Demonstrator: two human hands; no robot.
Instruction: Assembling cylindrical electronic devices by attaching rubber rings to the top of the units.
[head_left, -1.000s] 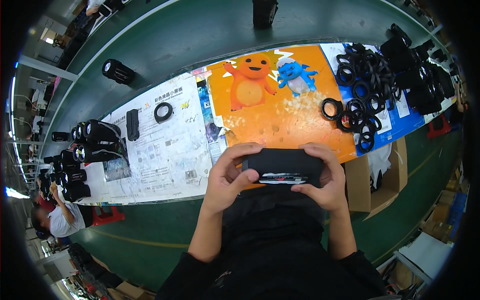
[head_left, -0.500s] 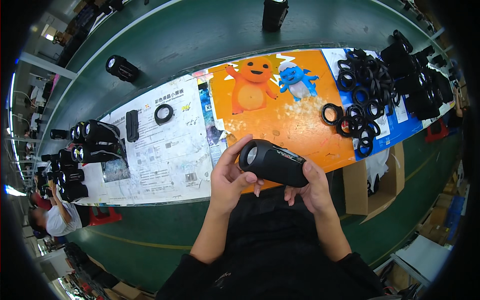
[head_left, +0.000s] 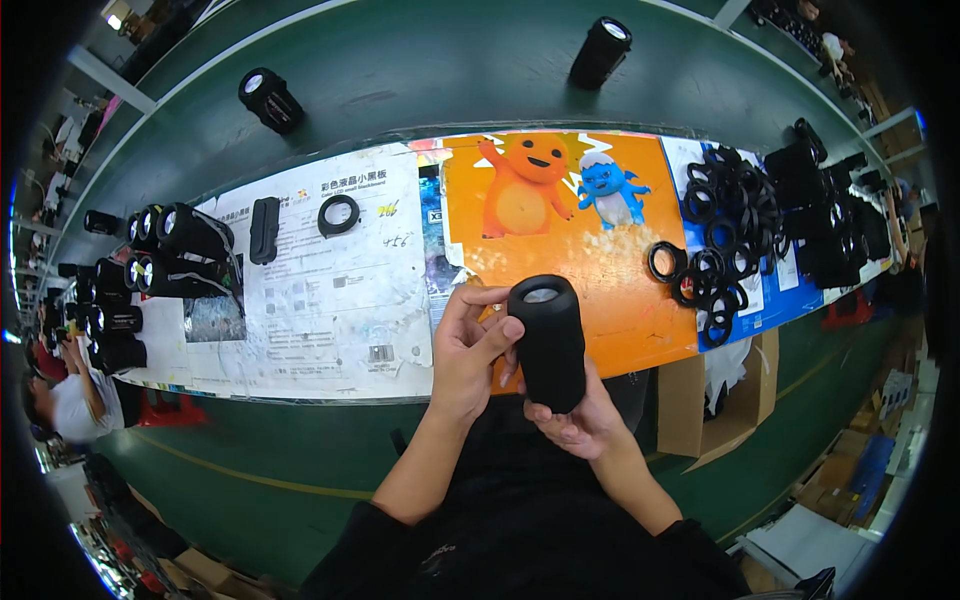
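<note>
A black cylindrical portable speaker stands nearly upright above the table's near edge, its pale round end face turned up. My right hand grips its lower end from beneath, fingers wrapped around the base. Against the upper left side, my left hand is closed with thumb and index finger touching the casing near the rim. Its other fingers are partly hidden. Far to the right on the table lies a pile of black rings. A single black ring and a long black strip-shaped part rest at the left.
Several black speakers with straps crowd the table's left end. Two more, a left speaker and a right speaker, stand on the green surface beyond. Black parts are heaped far right; an open cardboard box sits below the table.
The speaker has turned from lying sideways to nearly upright. My right hand has moved down and left, under its base. On the green surface, the right speaker appears farther right.
</note>
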